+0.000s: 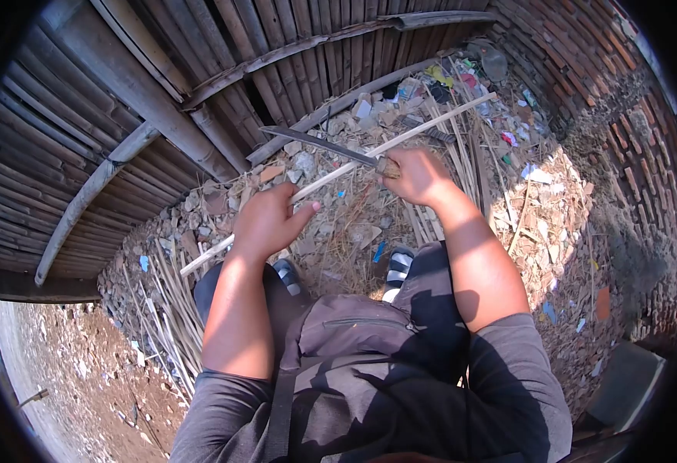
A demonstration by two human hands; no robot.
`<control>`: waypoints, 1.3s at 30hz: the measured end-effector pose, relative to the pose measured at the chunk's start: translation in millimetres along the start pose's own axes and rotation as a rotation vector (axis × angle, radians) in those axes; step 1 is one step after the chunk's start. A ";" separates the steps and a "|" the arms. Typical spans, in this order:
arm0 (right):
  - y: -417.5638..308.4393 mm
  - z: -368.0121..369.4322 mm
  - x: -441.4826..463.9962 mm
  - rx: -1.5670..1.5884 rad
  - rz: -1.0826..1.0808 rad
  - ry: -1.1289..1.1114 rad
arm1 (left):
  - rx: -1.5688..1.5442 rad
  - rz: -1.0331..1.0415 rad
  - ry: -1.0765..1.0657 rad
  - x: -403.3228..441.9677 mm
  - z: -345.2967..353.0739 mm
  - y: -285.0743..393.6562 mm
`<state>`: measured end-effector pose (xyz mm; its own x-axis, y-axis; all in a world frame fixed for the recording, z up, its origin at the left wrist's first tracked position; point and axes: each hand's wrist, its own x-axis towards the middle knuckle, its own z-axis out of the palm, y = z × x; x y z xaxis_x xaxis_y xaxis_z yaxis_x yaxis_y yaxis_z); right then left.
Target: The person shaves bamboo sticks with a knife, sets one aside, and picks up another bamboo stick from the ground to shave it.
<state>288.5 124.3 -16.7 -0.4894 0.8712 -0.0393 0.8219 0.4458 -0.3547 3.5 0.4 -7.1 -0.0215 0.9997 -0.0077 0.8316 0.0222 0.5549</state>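
Note:
A long, pale bamboo strip [419, 130] runs slantwise in front of me, from low on the left to high on the right. My left hand [265, 220] is closed round its lower part, with the thumb sticking out to the side. In my right hand [417, 176] is the wooden handle [388, 167] of a machete, gripped in a fist. The machete's dark, curved blade [319, 143] points left and crosses the strip near the handle; whether the edge touches it I cannot tell. My left fingertips are hidden behind the hand.
Bundles of cut strips [170, 316] lie beside my left leg, and more strips [469, 158] lie ahead on the right. Rubble and litter [369, 224] cover the ground. A bamboo wall [153, 85] stands ahead and left, a brick wall [631, 131] on the right.

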 end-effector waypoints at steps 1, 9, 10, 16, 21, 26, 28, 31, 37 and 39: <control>-3.1 4.4 0.5 0.002 -0.016 0.001 | 0.004 -0.012 0.000 -0.8 0.2 2.2; 3.9 9.4 5.5 0.085 -0.071 0.047 | -0.012 0.012 0.007 0.5 1.7 -1.8; 8.9 8.1 5.9 0.112 -0.054 0.078 | -0.016 0.020 0.013 0.9 1.0 -1.9; 10.9 -6.3 2.0 0.056 0.054 0.045 | -0.015 0.001 -0.005 0.8 -1.9 -1.1; -6.2 3.6 2.5 0.042 -0.052 0.006 | 0.014 -0.018 -0.014 -0.3 0.3 0.1; -26.4 1.9 -1.5 -0.033 -0.105 -0.069 | 0.017 -0.035 -0.054 0.4 -0.8 1.6; -24.0 1.5 -0.9 0.013 -0.095 -0.066 | 0.002 -0.016 -0.041 0.6 0.4 0.3; -12.3 5.8 0.6 0.068 -0.059 -0.044 | -0.005 -0.024 -0.045 0.0 -0.1 2.0; -1.1 -3.0 0.0 0.090 0.045 -0.082 | -0.020 -0.020 -0.044 -0.3 -2.0 -0.2; -1.8 -2.8 1.0 0.078 0.043 -0.089 | -0.019 -0.021 -0.040 -1.0 -2.4 -0.3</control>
<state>287.3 124.9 -13.5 -0.4810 0.8659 -0.1374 0.8192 0.3880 -0.4223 2.0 -0.6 -5.3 -0.0165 0.9985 -0.0532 0.8203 0.0439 0.5703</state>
